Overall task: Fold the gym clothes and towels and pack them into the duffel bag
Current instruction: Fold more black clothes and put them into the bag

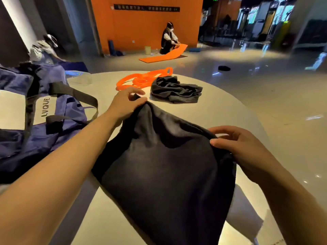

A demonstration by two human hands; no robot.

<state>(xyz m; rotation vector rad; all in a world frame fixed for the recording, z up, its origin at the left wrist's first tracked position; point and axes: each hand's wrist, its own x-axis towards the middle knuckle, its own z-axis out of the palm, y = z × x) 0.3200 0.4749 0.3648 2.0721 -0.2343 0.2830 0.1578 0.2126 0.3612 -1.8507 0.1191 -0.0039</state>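
Left hand (126, 101) and right hand (237, 145) pinch the dark cotton garment (164, 167) (sagging midway); it may slide off the round white table's (221, 110) near edge.

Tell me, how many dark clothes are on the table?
2: one big dark cloth held at its corners by the left hand and right hand; one crumpled dark garment farther back, beside the orange bands. More may be hidden.
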